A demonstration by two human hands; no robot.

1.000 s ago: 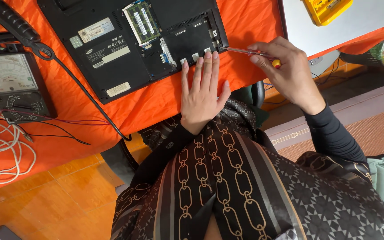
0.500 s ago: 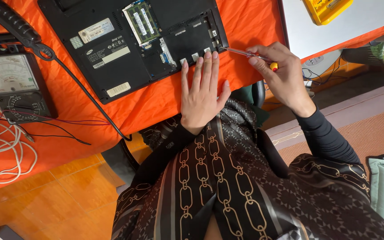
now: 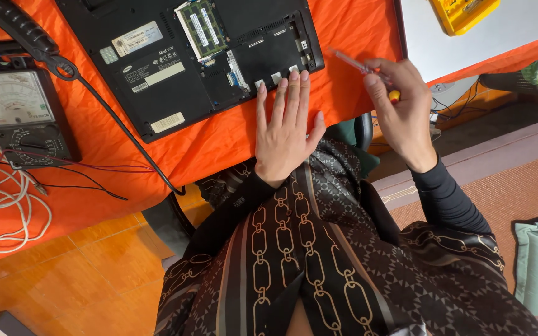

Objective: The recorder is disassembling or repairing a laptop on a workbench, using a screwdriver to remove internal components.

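We braced the opened laptop (image 3: 219, 56) with our flat, open left hand (image 3: 284, 127). Our right hand (image 3: 400, 106), just right of the laptop, gripped a screwdriver (image 3: 359, 64); seating its tip on a screw seemed next.

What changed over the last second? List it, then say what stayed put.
The right hand drew the screwdriver slightly back from the laptop edge, tip now over the orange cloth. The left hand stayed flat at the laptop's near edge. Laptop and analog meter did not move.
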